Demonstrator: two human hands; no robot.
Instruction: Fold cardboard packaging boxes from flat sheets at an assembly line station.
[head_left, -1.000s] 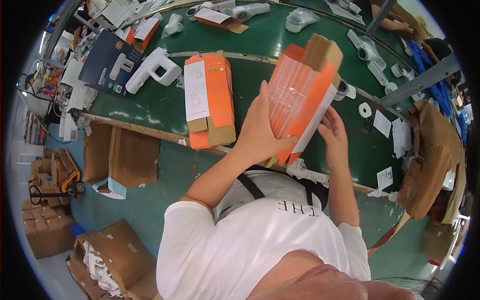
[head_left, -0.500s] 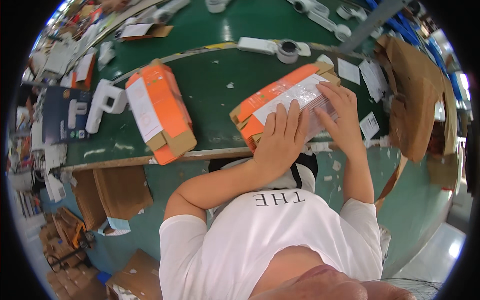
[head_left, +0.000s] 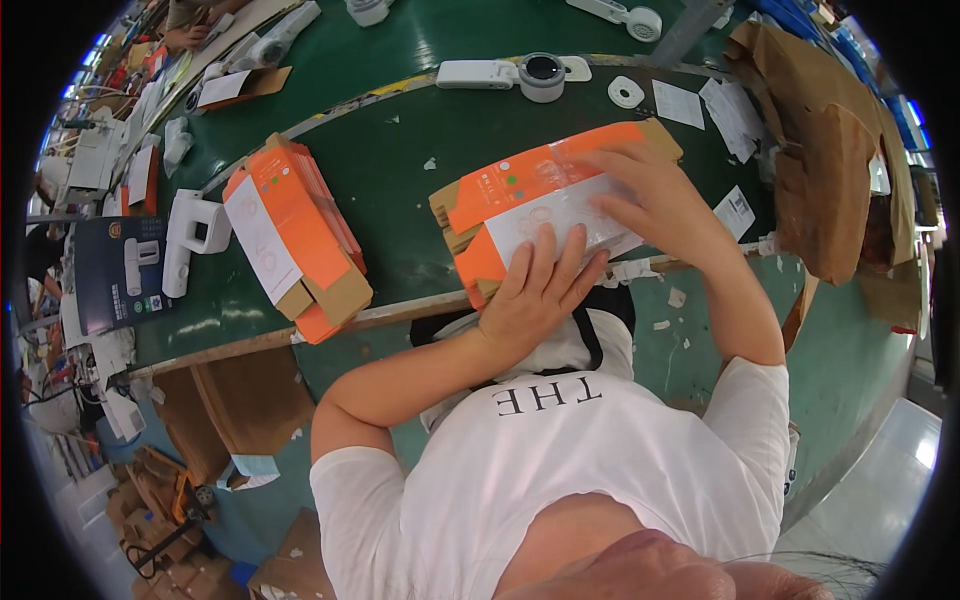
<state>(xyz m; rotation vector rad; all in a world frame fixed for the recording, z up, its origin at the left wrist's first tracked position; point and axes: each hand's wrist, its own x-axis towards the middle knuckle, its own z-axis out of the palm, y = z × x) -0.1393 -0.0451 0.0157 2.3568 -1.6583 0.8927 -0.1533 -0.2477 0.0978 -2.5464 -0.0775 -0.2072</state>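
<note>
Left hand: the left hand (head_left: 535, 290) is laid flat with fingers spread on the near end of the orange and white carton (head_left: 545, 205).
Right hand: the right hand (head_left: 655, 195) is pressed palm down, fingers splayed, on the carton's far end.
Carton: it is lain flat on the green tabletop (head_left: 400, 170) at the near edge, brown flaps open at its left end.
Change: one second ago the carton was held up in the air; half a second ago it was already down on the tabletop.
Count: one carton is seen under the hands; one stack of flat orange cartons (head_left: 295, 235) is set to the left; one white device (head_left: 190, 240) is placed beyond that stack.
</note>
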